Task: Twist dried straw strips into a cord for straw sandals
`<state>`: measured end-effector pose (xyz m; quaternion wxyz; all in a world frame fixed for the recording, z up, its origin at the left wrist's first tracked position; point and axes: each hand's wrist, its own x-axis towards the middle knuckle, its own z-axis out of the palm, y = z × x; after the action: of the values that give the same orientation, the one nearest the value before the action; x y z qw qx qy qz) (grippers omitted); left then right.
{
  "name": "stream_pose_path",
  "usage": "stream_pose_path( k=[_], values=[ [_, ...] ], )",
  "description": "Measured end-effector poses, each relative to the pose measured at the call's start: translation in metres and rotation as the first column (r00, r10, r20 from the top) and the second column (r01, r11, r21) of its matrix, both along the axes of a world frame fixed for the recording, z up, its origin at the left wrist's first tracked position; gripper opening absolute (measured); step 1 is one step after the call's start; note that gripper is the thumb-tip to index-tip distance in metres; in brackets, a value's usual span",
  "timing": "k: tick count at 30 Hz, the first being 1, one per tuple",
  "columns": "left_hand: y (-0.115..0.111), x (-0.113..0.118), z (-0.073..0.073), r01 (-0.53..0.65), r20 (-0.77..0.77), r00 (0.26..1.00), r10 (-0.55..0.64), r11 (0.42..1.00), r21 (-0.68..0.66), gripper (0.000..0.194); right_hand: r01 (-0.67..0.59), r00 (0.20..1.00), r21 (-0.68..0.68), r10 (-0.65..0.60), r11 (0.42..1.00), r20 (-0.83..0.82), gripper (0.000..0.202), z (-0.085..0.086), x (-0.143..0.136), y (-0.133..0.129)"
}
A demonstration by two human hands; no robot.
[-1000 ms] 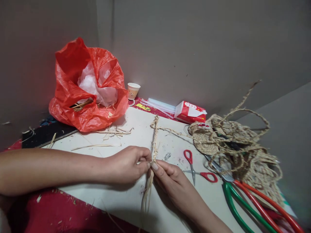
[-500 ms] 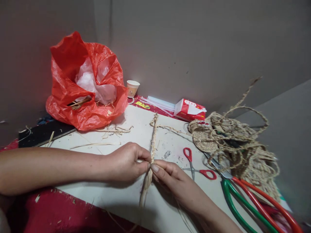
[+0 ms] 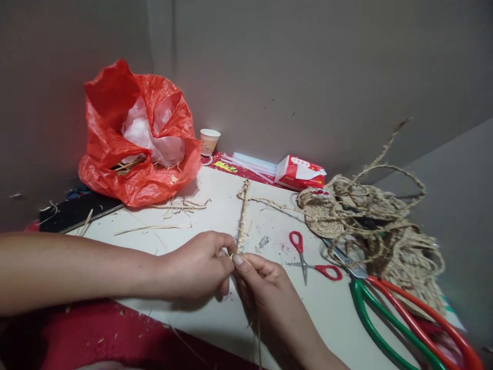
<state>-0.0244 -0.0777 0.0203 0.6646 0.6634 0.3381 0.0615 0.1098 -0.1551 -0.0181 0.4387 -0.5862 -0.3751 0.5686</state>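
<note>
A braided straw cord (image 3: 243,218) lies on the white board (image 3: 208,187), its near end pinched between my two hands. My left hand (image 3: 206,264) has thumb and forefinger closed at that end, on straw strands mostly hidden by the fingers. From the right, my right hand (image 3: 260,285) presses its thumb on the braid's end, and thin loose strands (image 3: 259,334) hang down below it. From the braid's far end a thin twisted cord (image 3: 275,205) runs right to a heap of coiled straw rope (image 3: 389,221).
Small red-handled scissors (image 3: 303,263) lie open right of my hands, near big shears (image 3: 364,293) with green and red handles. Behind stand a red plastic bag (image 3: 103,149), a paper cup (image 3: 209,142) and a tissue pack (image 3: 300,173). Straw scraps (image 3: 185,205) lie at left.
My hands stay at the braid's end. The loose straw bundle that hung below them is now mostly behind my right hand, and my left fingers have shifted. The view has moved slightly.
</note>
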Motion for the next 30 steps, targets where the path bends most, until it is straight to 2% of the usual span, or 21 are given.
stream_pose_path(
  k=[3,5,7,9,11,12,14,18,21,23,25,26,28,30],
  values=[
    [-0.011,0.002,-0.002,-0.048,-0.013,0.999,0.047,0.991,-0.122,0.012,0.029,0.994,-0.024,-0.031,0.999,-0.103,0.042,0.001,-0.004,-0.003],
    [-0.016,0.003,-0.004,-0.072,-0.014,0.997,0.07,0.987,-0.141,0.013,0.032,0.982,-0.021,-0.035,0.999,-0.183,0.04,0.005,-0.008,-0.004],
    [-0.019,0.003,-0.006,-0.076,-0.022,0.997,0.075,0.996,-0.042,0.01,0.025,0.977,-0.008,-0.027,1.0,-0.212,0.037,0.01,-0.01,-0.004],
    [-0.02,0.003,-0.007,-0.06,-0.052,0.996,0.07,0.983,0.172,0.007,0.029,0.98,0.013,-0.026,0.999,-0.199,0.035,0.013,-0.011,-0.003],
    [-0.02,0.003,-0.007,-0.022,-0.102,0.993,0.067,0.919,0.393,0.007,0.052,0.98,0.024,-0.047,0.998,-0.192,0.036,0.012,-0.011,-0.002],
    [-0.019,0.003,-0.007,0.004,-0.127,0.99,0.062,0.887,0.463,0.008,0.067,0.979,0.023,-0.061,0.997,-0.196,0.037,0.011,-0.011,-0.002],
    [-0.018,0.002,-0.003,0.062,-0.18,0.983,0.036,0.859,0.509,0.009,0.071,0.976,0.016,-0.067,0.997,-0.208,0.036,0.009,-0.011,-0.002],
    [-0.008,-0.003,0.009,0.169,-0.254,0.966,-0.042,0.848,0.502,0.007,0.027,0.968,0.007,-0.025,1.0,-0.249,0.034,0.006,-0.008,-0.001],
    [0.004,-0.005,0.015,0.103,-0.172,0.985,-0.005,0.82,0.563,0.011,0.024,0.961,-0.02,-0.028,1.0,-0.276,0.037,0.008,-0.006,-0.001],
    [0.01,-0.004,0.012,0.029,-0.084,0.996,0.015,0.866,0.499,0.018,0.027,0.962,-0.036,-0.036,0.999,-0.269,0.038,0.01,-0.005,0.0],
    [0.013,0.0,0.005,0.036,-0.088,0.996,-0.014,0.966,0.256,0.021,0.011,0.966,-0.029,-0.018,1.0,-0.259,0.037,0.011,-0.004,0.001],
    [0.013,0.002,0.001,0.055,-0.111,0.993,-0.043,0.992,0.114,0.02,-0.004,0.967,-0.022,-0.002,1.0,-0.255,0.036,0.011,-0.003,0.001],
    [0.013,0.005,-0.006,0.084,-0.136,0.987,-0.09,0.995,-0.053,0.012,-0.031,0.974,-0.015,0.027,0.999,-0.225,0.035,0.009,-0.001,0.002],
    [0.013,0.006,-0.01,0.104,-0.121,0.987,-0.109,0.994,-0.043,0.008,-0.04,0.986,-0.019,0.036,0.999,-0.162,0.037,0.005,0.002,0.002]
  ],
)
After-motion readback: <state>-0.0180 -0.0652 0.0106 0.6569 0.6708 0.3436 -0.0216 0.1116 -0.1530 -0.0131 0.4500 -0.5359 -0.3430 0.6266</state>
